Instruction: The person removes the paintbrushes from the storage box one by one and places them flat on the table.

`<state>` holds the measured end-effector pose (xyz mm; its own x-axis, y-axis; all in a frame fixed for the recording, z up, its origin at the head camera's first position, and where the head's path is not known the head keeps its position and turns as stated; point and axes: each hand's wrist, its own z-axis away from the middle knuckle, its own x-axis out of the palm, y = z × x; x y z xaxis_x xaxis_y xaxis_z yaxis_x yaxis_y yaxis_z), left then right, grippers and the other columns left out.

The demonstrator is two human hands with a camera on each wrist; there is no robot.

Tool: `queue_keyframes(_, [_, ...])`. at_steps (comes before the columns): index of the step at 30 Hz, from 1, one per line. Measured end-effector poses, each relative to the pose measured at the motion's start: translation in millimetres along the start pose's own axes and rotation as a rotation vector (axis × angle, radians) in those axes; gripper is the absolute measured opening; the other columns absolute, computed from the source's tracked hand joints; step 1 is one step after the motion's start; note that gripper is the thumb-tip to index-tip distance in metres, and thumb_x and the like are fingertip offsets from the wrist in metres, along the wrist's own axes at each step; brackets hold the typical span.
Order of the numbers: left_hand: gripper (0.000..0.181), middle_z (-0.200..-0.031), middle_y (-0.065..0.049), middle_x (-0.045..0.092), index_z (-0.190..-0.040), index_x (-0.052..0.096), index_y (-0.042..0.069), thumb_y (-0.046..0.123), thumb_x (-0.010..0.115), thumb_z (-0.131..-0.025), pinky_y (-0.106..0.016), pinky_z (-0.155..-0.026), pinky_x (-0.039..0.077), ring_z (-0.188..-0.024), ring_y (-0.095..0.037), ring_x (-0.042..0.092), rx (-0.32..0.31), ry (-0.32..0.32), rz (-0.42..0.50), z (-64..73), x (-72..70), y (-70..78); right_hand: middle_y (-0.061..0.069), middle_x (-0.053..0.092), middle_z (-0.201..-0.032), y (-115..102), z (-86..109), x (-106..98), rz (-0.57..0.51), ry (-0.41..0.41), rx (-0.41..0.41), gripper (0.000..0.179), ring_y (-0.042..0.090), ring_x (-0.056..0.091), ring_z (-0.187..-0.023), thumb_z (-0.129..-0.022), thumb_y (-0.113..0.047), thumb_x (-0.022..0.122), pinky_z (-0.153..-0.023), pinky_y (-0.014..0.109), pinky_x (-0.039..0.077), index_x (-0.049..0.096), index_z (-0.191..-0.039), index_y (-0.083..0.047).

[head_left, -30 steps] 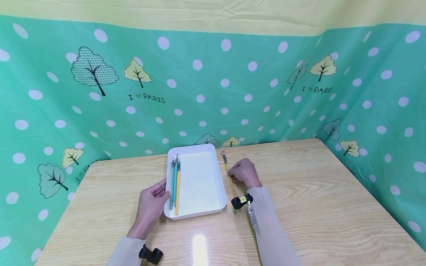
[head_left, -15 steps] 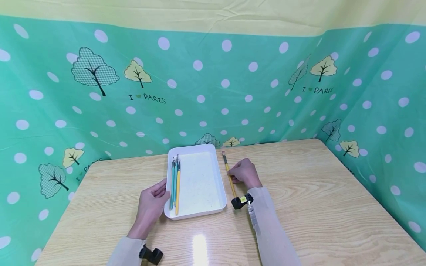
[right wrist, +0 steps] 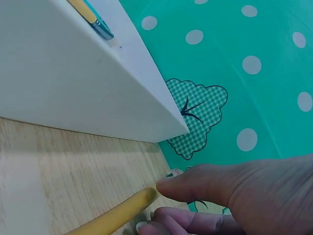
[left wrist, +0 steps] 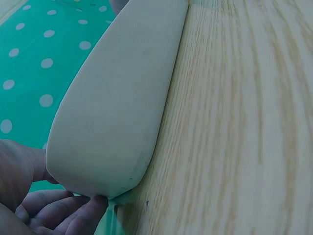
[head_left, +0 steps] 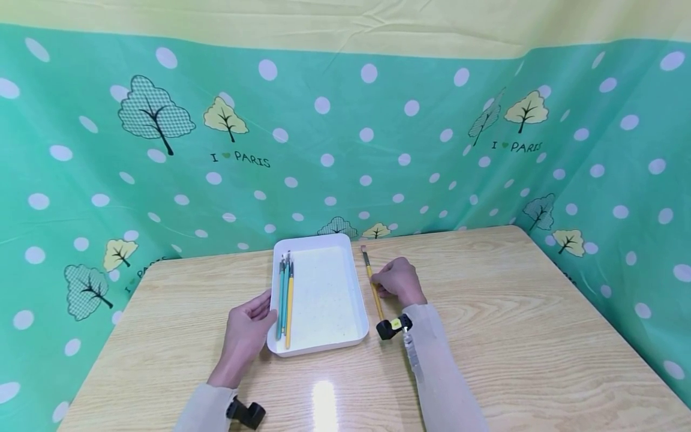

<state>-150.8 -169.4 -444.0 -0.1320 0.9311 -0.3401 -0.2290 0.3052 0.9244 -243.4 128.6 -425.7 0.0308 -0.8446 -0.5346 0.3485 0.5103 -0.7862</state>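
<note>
Hardly anything moves since the earlier frame: at lower centre, the right hand (head_left: 398,281) pinches a slim yellow-handled paintbrush (head_left: 377,303) beside a white rectangular tray (head_left: 326,300) of teal and yellow paintbrushes (head_left: 290,306); the left hand (head_left: 245,333) grips the tray's left edge.

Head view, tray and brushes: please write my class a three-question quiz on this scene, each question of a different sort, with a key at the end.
1. Multiple choice. What does the left hand grip?
A) the table's far edge
B) the side of the white tray
C) the backdrop cloth

2. True or false. In the head view, the brushes inside the tray lie nearer its left wall than its right.

3. Fill the blank. The brush outside the tray, pinched by the right hand, has a ____ handle.

Key: 1 B; 2 true; 3 yellow.
</note>
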Motion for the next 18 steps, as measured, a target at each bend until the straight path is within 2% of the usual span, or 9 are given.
queue_keyframes(8, [0.053, -0.152, -0.018, 0.052, -0.149, 0.050, 0.006, 0.008, 0.061, -0.097, -0.030, -0.111, 0.048, -0.140, -0.030, 0.054, 0.000, -0.001, 0.002, 0.8, 0.1, 0.8, 0.011, 0.072, -0.080, -7.0, 5.6, -5.9, 0.019, 0.010, 0.017, 0.013, 0.019, 0.069, -0.063, -0.090, -0.017, 0.073, -0.055, 0.023, 0.054, 0.072, -0.089, -0.004])
queue_keyframes(13, [0.053, -0.152, -0.019, 0.052, -0.149, 0.050, 0.005, 0.007, 0.061, -0.097, -0.030, -0.111, 0.047, -0.140, -0.031, 0.053, 0.004, -0.005, 0.015, 1.5, -0.2, 1.1, 0.015, 0.073, -0.089, -12.3, 8.8, -9.1, -0.018, -0.016, 0.020, 0.018, 0.022, 0.070, -0.071, -0.092, -0.019, 0.073, -0.064, 0.028, 0.062, 0.073, -0.094, -0.001])
queue_keyframes(18, [0.053, -0.153, -0.019, 0.051, -0.149, 0.050, 0.005, 0.007, 0.061, -0.097, -0.030, -0.112, 0.047, -0.141, -0.031, 0.052, -0.009, -0.008, 0.017, 1.9, -0.4, 1.8, 0.015, 0.074, -0.090, -15.8, 10.6, -11.1, -0.041, -0.040, -0.011, 0.021, 0.022, 0.069, -0.075, -0.092, -0.020, 0.074, -0.072, 0.033, 0.064, 0.075, -0.097, 0.001])
